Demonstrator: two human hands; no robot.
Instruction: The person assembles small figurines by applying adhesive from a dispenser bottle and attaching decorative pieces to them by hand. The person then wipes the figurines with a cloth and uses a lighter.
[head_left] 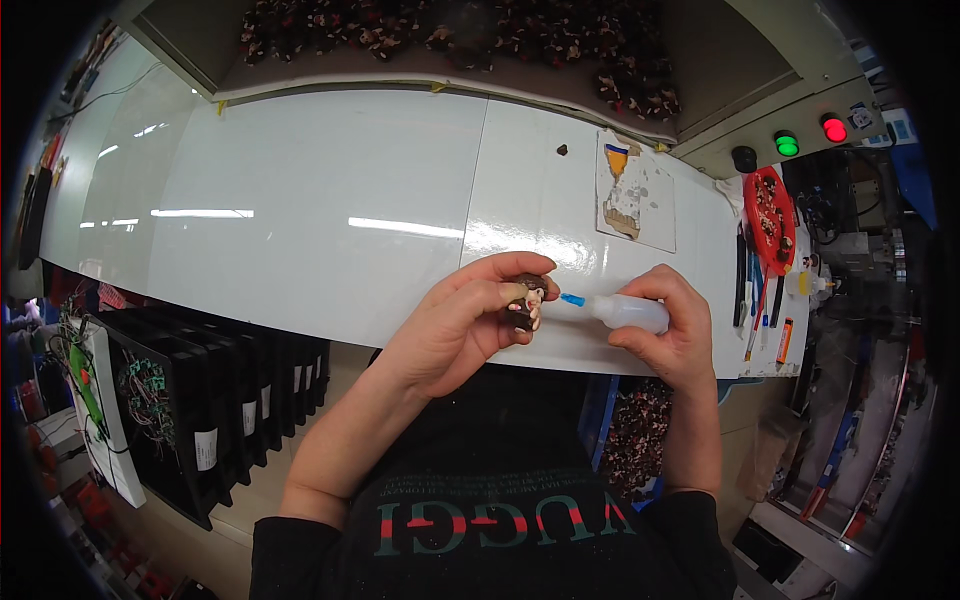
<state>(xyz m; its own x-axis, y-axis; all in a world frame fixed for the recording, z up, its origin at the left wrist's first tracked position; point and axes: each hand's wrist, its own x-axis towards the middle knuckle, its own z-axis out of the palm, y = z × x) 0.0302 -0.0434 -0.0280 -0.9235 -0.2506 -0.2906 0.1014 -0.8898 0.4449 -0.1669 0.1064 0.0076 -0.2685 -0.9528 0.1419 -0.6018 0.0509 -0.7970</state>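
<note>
My left hand (445, 330) pinches a small dark brown and cream figurine (533, 302) above the table's near edge. Its fingers and thumb cover part of the figurine. My right hand (682, 325) is wrapped round a translucent white squeeze bottle (640, 313), which lies nearly level. The bottle's thin blue nozzle (572, 299) points left at the figurine, with a small gap between them as far as I can see.
On the white table (330, 170) lie a smeared board (655, 215) and a small dark piece (562, 150). A red tray (768, 225) and an orange tube (784, 340) are at right. Brown figurines (400, 30) fill the machine opening behind; a blue bin (597, 420) stands below.
</note>
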